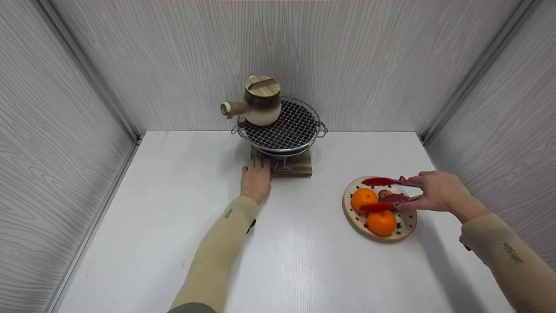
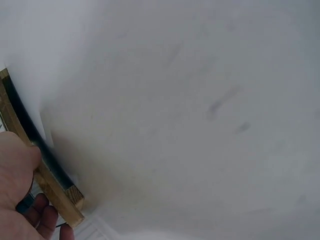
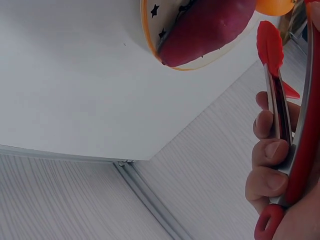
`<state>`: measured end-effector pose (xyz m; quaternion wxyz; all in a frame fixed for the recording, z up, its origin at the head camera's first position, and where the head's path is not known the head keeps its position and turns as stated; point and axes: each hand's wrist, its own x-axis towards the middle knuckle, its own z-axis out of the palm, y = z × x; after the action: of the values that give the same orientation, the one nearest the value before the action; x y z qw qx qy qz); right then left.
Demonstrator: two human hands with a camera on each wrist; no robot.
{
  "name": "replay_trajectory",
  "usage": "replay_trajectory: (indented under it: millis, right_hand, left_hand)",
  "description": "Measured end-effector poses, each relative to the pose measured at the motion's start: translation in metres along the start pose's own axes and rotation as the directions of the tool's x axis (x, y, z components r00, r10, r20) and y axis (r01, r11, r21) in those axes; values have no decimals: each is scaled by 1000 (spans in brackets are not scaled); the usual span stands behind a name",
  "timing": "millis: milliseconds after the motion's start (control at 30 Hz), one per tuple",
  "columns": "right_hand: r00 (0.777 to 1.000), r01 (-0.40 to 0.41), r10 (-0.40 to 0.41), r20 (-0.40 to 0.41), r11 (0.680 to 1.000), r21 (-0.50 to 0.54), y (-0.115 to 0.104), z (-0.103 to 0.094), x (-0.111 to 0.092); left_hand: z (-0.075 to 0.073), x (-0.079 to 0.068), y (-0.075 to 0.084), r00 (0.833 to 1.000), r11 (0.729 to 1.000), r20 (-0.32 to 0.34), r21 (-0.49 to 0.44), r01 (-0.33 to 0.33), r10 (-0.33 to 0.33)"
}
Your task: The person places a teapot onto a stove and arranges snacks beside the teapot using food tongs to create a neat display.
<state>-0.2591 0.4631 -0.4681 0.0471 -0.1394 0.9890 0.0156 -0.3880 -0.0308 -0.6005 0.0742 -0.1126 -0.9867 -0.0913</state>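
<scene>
My left hand [image 1: 256,180] grips the left front edge of a wooden base [image 1: 297,167], thumb against its side in the left wrist view. A round wire grill [image 1: 295,126] stands on that base, and a brown and cream side-handled teapot [image 1: 263,111] with a wooden lid sits on the grill's left part. My right hand [image 1: 443,193] holds red-tipped tongs [image 3: 297,150], their arms spread, over a star-patterned plate [image 1: 358,224]. Two oranges [image 1: 382,223] and a purple-red sweet potato [image 3: 212,32] lie on the plate, together with a small brown round item [image 1: 384,193], partly hidden.
The white table [image 1: 299,261] is enclosed by pale wood-grain panels [image 1: 195,56] at the back and both sides. The grill stands close to the back panel, with wire handles [image 1: 323,129] sticking out at its sides.
</scene>
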Motion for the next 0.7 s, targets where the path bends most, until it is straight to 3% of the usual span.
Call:
replay_trajectory:
  millis: [200, 500, 700]
  right_hand:
    - [999, -9, 8, 43, 1000, 15, -3, -6, 7]
    - [1000, -2, 2, 11, 1000, 19, -5, -4, 14]
    - [1000, -19, 19, 9, 999, 35, -4, 1, 15]
  left_hand:
    - [0, 0, 1, 1000, 1000, -7, -3, 0, 0]
    - [1, 0, -1, 999, 1000, -41, -22, -8, 7]
    - [2, 2, 0, 1000, 1000, -23, -23, -2, 1]
